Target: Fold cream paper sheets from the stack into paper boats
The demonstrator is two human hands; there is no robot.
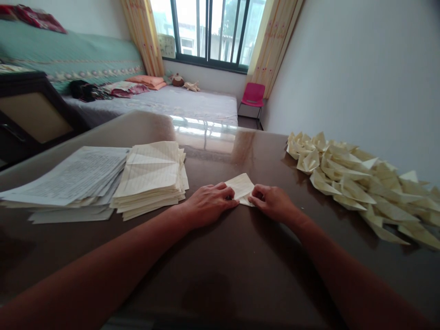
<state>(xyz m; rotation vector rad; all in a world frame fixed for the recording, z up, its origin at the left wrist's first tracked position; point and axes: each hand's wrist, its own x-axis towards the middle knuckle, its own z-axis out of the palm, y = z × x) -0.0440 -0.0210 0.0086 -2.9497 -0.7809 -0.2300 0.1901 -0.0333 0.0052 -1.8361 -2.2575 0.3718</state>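
- A small cream sheet of paper, partly folded, lies on the brown table just right of the middle of the frame, between the two hands.
- The left hand, at the centre of the frame, has its fingers bent over the left side of this sheet and touches it; whether it pinches the paper or only presses it down, I cannot tell.
- The right hand, right of centre, grasps the sheet's lower right edge between thumb and curled fingers.
- Both bare forearms come in from the bottom corners of the frame.
- Left of centre, near the left hand, sits a stack of lined cream paper; the top sheet has a crease across it.
- Touching that stack on its left side is a loose pile of printed white sheets, their edges uneven.
- At the right of the frame, well apart from the right hand, many pointed folded paper pieces lie crowded together along the table.
- The far part of the glossy tabletop reflects the window at the top centre.
- Behind the table, in the upper left, stretches a bed, with a pink chair to the right of it.
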